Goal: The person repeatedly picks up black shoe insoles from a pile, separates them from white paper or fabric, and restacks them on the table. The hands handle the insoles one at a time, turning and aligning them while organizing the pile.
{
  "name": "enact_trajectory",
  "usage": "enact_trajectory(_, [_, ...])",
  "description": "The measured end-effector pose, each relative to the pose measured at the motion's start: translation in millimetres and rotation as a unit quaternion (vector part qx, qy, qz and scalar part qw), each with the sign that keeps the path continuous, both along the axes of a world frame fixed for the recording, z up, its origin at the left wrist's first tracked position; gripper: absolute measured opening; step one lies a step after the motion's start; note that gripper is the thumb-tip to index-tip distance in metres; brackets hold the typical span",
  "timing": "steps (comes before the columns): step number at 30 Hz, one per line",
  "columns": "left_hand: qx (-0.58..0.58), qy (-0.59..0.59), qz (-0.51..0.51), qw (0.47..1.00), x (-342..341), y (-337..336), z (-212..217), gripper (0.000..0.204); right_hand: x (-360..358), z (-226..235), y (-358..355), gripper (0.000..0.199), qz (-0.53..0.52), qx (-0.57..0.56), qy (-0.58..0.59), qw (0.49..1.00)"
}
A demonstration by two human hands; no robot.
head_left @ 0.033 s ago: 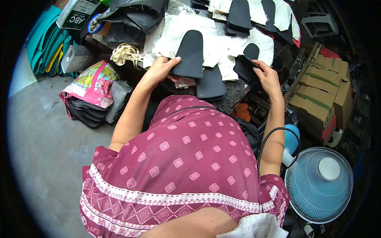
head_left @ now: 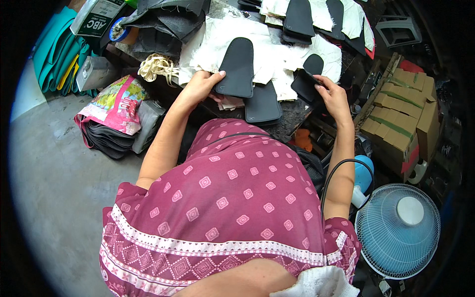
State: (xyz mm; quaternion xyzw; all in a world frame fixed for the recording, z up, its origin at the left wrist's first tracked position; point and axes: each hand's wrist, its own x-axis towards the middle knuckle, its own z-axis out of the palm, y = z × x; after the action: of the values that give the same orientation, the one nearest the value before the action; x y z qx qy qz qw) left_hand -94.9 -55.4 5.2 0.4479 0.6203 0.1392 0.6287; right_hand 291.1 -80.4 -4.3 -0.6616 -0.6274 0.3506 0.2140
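A dark grey sole-shaped piece [head_left: 238, 68], long with a rounded top, lies tilted over white fabric cut-outs [head_left: 213, 42] on the tabletop [head_left: 292, 115]. The left hand [head_left: 200, 86] has its grip closed on the piece's lower left edge, thumb on top and fingers curled beneath. Just below it lies a second dark sole piece [head_left: 262, 105], flat on the tabletop near the front edge, with pale scraps [head_left: 228, 103] poking out between the two.

The right hand [head_left: 334, 96] holds a smaller black piece [head_left: 308, 79] (its upper end rounded like the others), the grip closed around its lower part, fingers wrapped over the edge. It sits well apart from the left hand, to the right of the sole pieces.

Farther back, more black pieces [head_left: 298, 19] are stacked on white cut-outs. A cream cord bundle [head_left: 156, 67] lies at the tabletop's left edge. On the floor stand a colourful printed bag [head_left: 116, 104], cardboard boxes [head_left: 403, 111] at right, and a pale blue fan [head_left: 398, 230] beside the person's right elbow.
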Motion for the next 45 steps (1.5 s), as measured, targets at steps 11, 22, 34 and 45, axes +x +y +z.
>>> enact_trajectory(11, [0.013, -0.014, 0.050, 0.999, 10, 7, -5, 0.047, -29, 8, -3, 0.060, 0.107, 0.036, -0.258, 0.960])
enact_trajectory(22, [0.030, -0.028, 0.120, 0.992, -3, 9, -22, 0.032, 8, -6, 5, 0.029, 0.008, -0.028, -0.016, 0.999])
enact_trajectory(34, [0.164, -0.061, 0.138, 0.975, -22, 8, 22, 0.026, -26, 5, -6, 0.068, 0.102, 0.017, -0.306, 0.946])
enact_trajectory(45, [0.324, 0.258, 0.046, 0.909, -61, 12, 83, 0.049, -94, 39, -10, 0.083, 0.357, 0.066, -0.140, 0.921])
